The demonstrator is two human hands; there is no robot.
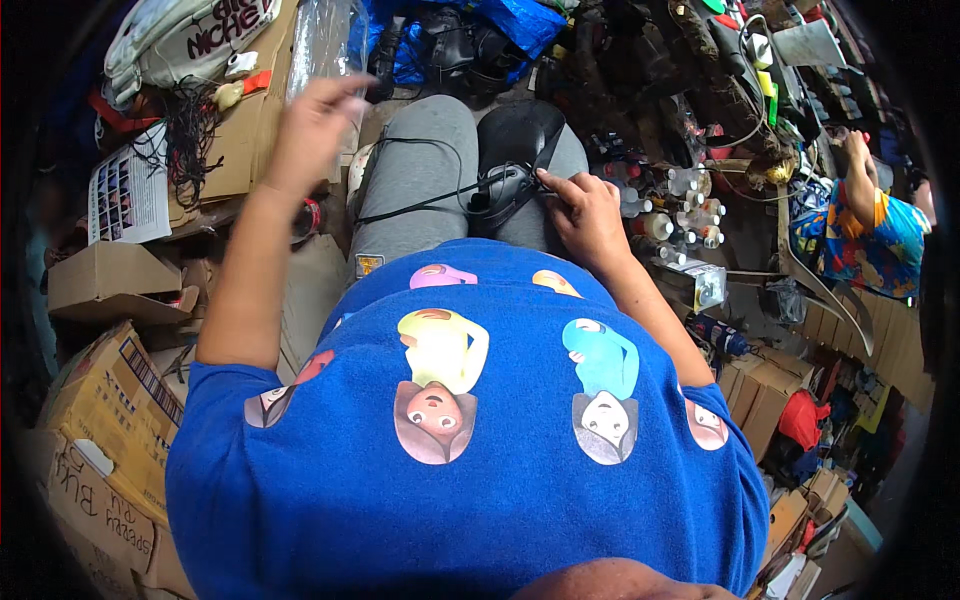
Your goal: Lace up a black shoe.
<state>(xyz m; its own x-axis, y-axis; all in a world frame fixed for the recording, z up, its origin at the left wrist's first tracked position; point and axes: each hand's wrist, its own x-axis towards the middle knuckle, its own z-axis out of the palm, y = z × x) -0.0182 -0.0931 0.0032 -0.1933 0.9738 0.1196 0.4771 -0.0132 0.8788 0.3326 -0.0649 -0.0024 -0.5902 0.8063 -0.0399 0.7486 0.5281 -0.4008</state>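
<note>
The person sat with a black shoe (512, 150) resting on the lap, across the grey trousers (420, 170), sole up and toe pointing far. The right hand (585, 215) lay against the shoe's near right edge, its fingers curled in and pinched on the black strap or edge of the upper; whether a needle or awl sat between them could not be told. A thin black thread (410, 205) ran from the shoe leftward over the left thigh in a long loop. The left hand (315, 125) was raised, well apart from the shoe, over the left knee, fingers loosely spread and bent; it seemed to draw the thread out, though the strand could not be seen in its fingertips.

This looked like hand stitching of the shoe, at the point where a stitch is drawn tight. The next move would call for the slack loop on the thigh to be taken up evenly, with the right hand keeping the shoe steady so the seam does not pucker, and for the thread to stay free of the trouser folds.

Cardboard boxes (110, 400) stood stacked at the near left. Small glue bottles (690, 215) clustered just right of the right hand. At the far right another person's arm (865, 185), in a bright patterned sleeve, reached over cluttered tools.
</note>
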